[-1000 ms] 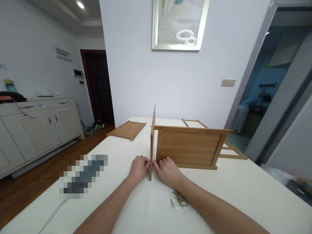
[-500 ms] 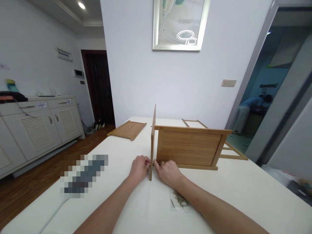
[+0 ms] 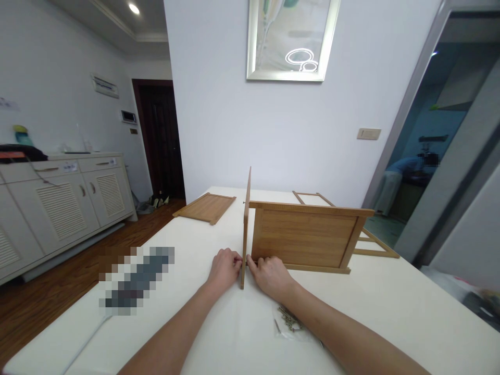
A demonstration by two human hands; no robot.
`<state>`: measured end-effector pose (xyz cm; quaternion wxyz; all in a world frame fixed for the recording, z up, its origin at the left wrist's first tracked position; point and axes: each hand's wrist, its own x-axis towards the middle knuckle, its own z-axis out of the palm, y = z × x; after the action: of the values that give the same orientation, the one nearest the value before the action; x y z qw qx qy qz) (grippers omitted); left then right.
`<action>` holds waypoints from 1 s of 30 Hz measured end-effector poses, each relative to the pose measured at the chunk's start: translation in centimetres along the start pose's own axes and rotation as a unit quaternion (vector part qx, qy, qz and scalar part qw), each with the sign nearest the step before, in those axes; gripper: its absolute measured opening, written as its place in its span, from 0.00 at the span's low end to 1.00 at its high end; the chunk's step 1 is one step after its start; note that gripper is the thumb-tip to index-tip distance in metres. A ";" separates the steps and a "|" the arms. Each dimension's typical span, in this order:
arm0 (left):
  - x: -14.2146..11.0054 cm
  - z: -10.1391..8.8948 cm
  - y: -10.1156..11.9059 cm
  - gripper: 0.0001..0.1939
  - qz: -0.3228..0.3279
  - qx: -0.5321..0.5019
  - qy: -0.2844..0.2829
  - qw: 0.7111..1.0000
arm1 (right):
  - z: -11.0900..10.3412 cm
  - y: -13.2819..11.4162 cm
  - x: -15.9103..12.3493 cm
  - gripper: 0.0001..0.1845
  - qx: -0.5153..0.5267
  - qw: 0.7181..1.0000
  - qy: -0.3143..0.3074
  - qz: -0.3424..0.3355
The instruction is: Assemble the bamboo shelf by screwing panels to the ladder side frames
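Observation:
Two wooden panels meet at a right angle on the white table. One panel (image 3: 245, 229) stands edge-on towards me; the other, a framed panel (image 3: 308, 237), stands on its long side and runs off to the right. My left hand (image 3: 225, 269) is closed in a pinch against the left face of the edge-on panel, low down; whatever its fingertips hold is hidden. On the opposite side, my right hand (image 3: 270, 275) is curled round the left end of the framed panel's bottom rail, an index finger close to the joint. A small screw end (image 3: 244, 202) sticks out higher up on the edge-on panel.
A clear plastic bag of screws (image 3: 289, 320) lies by my right forearm. Another wooden panel (image 3: 205, 207) lies flat at the back left. Open wooden frames (image 3: 377, 245) lie behind on the right. A blurred dark object (image 3: 138, 281) with a white cable (image 3: 88, 341) rests at left.
The view has shifted very slightly. Both hands stay in place at the joint, with at most a tiny finger movement; the panels have not moved.

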<state>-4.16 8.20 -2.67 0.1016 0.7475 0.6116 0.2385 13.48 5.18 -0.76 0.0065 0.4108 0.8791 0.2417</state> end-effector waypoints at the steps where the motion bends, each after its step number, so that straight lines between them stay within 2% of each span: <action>1: 0.0 0.0 0.0 0.09 -0.001 0.001 0.001 1.000 | 0.0 0.0 0.0 0.23 -0.001 1.000 0.001 0.000; 12: 0.1 0.3 -0.3 0.09 0.003 -0.002 0.013 1.000 | -0.3 0.1 -0.1 0.20 -0.008 0.999 0.041 -0.012; 22: 0.1 0.3 -0.2 0.08 0.004 0.001 0.014 1.000 | -0.1 0.2 0.0 0.16 -0.042 0.988 0.141 -0.039; 30: 0.1 0.2 -0.1 0.09 0.003 0.003 0.010 1.000 | -0.4 0.2 0.1 0.14 -0.046 0.988 0.143 -0.045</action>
<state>-4.13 8.33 -2.84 0.0929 0.7471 0.6112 0.2442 13.53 5.19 -0.33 -0.0900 0.3309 0.8767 0.3373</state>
